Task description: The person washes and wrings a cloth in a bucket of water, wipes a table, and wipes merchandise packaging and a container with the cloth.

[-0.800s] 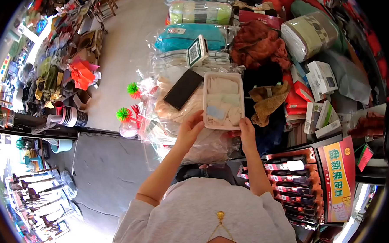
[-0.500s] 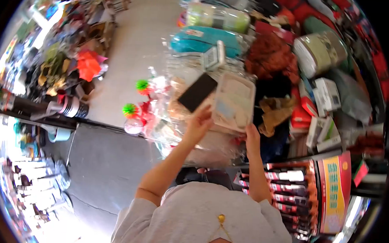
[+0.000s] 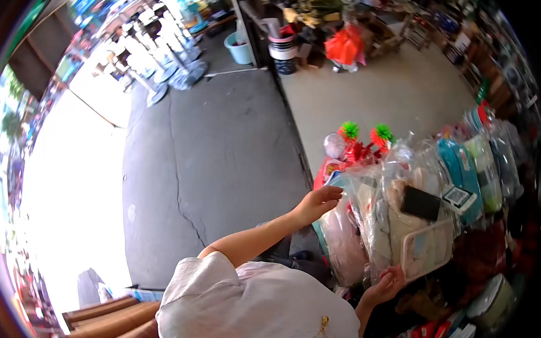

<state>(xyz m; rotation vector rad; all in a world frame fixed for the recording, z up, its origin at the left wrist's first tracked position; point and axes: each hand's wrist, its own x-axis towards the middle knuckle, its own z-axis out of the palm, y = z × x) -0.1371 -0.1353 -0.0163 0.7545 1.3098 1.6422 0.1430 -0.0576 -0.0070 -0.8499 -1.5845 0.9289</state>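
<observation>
Tray (image 3: 428, 228) with a pale rim, holding light-coloured pieces (image 3: 430, 249), lies at four o'clock in the view, over a heap of clear plastic packages (image 3: 347, 245). A person's right hand (image 3: 386, 286) is at the tray's near corner, at about half past seven from its middle, fingers loosely curled; whether they grasp the rim cannot be told. The left hand (image 3: 317, 206), well apart at half past nine from the tray, is released, its fingers slightly bent by the edge of the plastic.

A black phone (image 3: 420, 203) lies just beside the tray at twelve o'clock, with a QR-code stand (image 3: 459, 199) and a teal package (image 3: 455, 162) at one. Two green-and-red pom-poms (image 3: 349, 131) stand at eleven, near a pinkish ball (image 3: 334, 146). Dark red cloth (image 3: 483, 248) sits at three o'clock, brown cloth (image 3: 425, 299) at six. Farther off toward eleven, an orange bag (image 3: 345, 45) and stacked buckets (image 3: 281, 53) are beyond the pom-poms.
</observation>
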